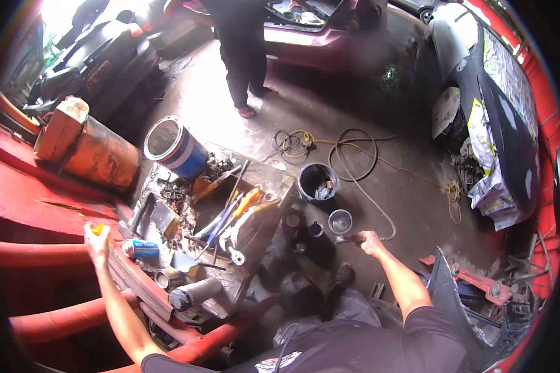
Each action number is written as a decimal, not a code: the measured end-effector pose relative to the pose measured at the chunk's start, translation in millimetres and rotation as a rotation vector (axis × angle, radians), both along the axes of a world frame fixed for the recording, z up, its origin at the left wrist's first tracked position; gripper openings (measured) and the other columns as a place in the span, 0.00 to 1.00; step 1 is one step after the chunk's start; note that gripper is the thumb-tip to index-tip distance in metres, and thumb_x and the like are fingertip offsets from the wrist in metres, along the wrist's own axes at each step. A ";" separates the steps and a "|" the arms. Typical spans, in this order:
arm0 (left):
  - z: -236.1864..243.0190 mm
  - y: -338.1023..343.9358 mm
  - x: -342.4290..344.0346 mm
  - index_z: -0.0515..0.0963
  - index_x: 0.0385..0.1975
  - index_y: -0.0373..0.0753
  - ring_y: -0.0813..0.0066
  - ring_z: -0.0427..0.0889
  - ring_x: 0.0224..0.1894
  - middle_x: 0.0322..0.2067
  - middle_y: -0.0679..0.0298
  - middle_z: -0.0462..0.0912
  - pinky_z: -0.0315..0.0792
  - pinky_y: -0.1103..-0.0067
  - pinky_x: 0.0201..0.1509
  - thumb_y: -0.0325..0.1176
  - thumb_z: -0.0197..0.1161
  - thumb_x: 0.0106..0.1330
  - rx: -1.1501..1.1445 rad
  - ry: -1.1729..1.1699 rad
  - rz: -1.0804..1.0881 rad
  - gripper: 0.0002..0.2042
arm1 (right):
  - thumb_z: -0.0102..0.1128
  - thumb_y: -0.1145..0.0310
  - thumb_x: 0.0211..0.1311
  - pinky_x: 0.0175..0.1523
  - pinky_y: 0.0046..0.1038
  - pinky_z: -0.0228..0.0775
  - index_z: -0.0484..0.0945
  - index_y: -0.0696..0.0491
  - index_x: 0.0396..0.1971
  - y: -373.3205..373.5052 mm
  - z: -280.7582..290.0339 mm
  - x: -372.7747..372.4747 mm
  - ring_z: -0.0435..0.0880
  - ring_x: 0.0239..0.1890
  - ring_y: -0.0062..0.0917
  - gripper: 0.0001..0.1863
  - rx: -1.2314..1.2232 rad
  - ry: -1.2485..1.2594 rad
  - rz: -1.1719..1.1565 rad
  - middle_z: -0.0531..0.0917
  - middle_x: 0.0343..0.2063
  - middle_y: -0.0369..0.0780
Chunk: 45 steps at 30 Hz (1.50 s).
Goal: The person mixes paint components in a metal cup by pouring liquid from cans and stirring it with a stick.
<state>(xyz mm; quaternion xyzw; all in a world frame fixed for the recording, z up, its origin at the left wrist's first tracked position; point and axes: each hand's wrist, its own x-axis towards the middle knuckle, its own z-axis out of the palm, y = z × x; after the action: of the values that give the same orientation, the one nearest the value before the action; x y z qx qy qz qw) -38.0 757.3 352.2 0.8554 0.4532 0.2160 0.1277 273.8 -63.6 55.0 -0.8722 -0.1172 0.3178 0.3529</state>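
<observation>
- Left hand — closed on a small orange piece, left of the table
- Right hand — gripping the spray gun, right of the table
- Bucket — just right of the table

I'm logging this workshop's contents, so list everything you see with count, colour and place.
Cupped tool (probably a spray gun): one, grey, in right hand
Orange piece: one, at left fingers
Hose: one, dark, floor
Yellow cord: at least one, floor
Bucket: one, dark, centre
Pail: one, blue-white, behind bench
Drum: one, rusty orange, left
Bench: one, greyish, left of centre
Hand tools: several, mixed, on bench
Can: one, blue, near left hand
Masked car: one, dark, right
Other vehicles: several, dark and pinkish, top
Red tubes: several, lower left
Co-worker: one, dark trousers, top
Left hand: one, bare, left
Right hand: one, bare, right of centre
</observation>
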 end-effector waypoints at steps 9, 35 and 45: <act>65.9 -295.4 132.0 0.73 0.64 0.36 0.67 0.81 0.55 0.55 0.58 0.80 0.77 0.70 0.60 0.33 0.67 0.71 -0.675 -0.537 -0.563 0.23 | 0.63 0.77 0.52 0.52 0.36 0.80 0.88 0.50 0.51 -31.0 -37.5 19.8 0.90 0.46 0.35 0.23 0.085 0.017 0.007 0.90 0.43 0.48; -339.0 -747.4 14.3 0.79 0.39 0.38 0.80 0.79 0.30 0.31 0.67 0.83 0.74 0.79 0.32 0.55 0.53 0.80 -1.776 -0.054 -0.604 0.23 | 0.59 0.73 0.59 0.68 0.39 0.71 0.84 0.61 0.55 -177.4 -78.6 88.1 0.83 0.62 0.41 0.23 -0.187 -0.126 -0.199 0.87 0.53 0.53; -305.9 -791.1 77.1 0.62 0.72 0.38 0.72 0.83 0.48 0.48 0.59 0.82 0.78 0.73 0.55 0.38 0.70 0.70 -1.945 0.111 -0.319 0.34 | 0.67 0.72 0.55 0.54 0.36 0.78 0.86 0.54 0.53 -154.0 -151.3 105.2 0.89 0.47 0.35 0.22 -0.036 0.036 0.005 0.89 0.43 0.46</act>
<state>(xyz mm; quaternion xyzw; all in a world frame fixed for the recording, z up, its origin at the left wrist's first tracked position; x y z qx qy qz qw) 39.0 -33.8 46.3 0.4376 0.3180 -0.3110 0.7815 379.1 -217.6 -96.3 -0.8722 -0.1074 0.3363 0.3385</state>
